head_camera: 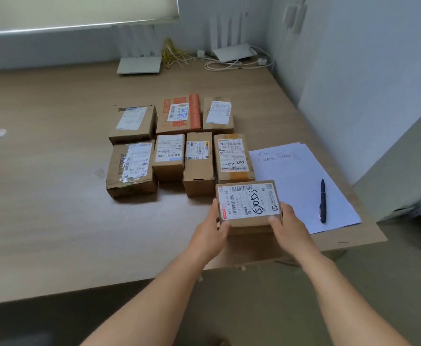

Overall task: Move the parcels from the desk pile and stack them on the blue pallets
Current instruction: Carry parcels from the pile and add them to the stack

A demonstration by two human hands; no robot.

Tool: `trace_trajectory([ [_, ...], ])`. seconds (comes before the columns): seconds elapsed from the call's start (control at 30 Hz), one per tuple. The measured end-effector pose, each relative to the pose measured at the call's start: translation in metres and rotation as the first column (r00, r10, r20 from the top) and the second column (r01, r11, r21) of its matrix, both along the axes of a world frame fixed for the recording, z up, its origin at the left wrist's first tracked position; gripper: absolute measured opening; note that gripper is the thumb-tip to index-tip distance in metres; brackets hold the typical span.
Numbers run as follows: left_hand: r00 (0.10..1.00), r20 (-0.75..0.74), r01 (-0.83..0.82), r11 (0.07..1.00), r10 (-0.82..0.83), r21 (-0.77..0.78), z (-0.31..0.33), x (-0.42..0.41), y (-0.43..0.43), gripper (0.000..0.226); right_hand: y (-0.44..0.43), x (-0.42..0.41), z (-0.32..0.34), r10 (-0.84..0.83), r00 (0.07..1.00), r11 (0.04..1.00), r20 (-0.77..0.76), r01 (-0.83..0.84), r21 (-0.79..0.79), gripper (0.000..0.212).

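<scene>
Left hand (210,232) and right hand (288,227) clamp their grip on one small brown cardboard parcel (249,203) over wooden worktop (54,196); seven other parcels (169,156) left to move, blue pallets unseen.

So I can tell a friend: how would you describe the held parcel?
On the wooden desk, find the parcels beside the white paper. The nearest parcel, front right, is the only one gripped by the left hand and right hand, with black scrawl on its label.

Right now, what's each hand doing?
Left hand: gripping the parcel on its left side.
Right hand: gripping the same parcel on its right side.
</scene>
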State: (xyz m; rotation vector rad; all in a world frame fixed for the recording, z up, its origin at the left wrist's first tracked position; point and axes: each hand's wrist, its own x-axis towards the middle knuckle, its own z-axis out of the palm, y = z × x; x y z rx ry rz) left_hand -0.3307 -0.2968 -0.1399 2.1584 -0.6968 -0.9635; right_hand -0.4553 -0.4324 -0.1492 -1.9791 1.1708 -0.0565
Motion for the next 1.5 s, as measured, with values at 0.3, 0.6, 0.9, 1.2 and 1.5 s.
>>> trace_trajectory([
  [0.3,0.994,0.038,-0.097,0.992,0.100,-0.081,0.016,0.011,0.066,0.078,0.053,0.014,0.002,0.199,0.974,0.978,0.104,-0.191,-0.087,0.076],
  [0.6,0.959,0.136,-0.229,0.961,0.250,-0.152,0.039,0.050,0.161,0.080,0.122,0.076,0.027,0.372,0.899,0.925,0.232,-0.337,-0.177,0.085],
  [0.9,0.906,0.196,-0.326,0.914,0.375,-0.242,0.073,0.096,0.273,0.078,0.227,0.143,0.059,0.494,0.821,0.857,0.286,-0.404,-0.319,0.082],
  [1.2,0.817,0.182,-0.485,0.823,0.547,-0.297,0.083,0.151,0.413,0.076,0.357,0.224,0.073,0.633,0.717,0.761,0.293,-0.506,-0.407,0.080],
  [1.5,0.712,0.195,-0.605,0.730,0.674,-0.317,0.084,0.193,0.553,0.073,0.487,0.293,0.071,0.715,0.613,0.696,0.336,-0.578,-0.426,0.076],
])
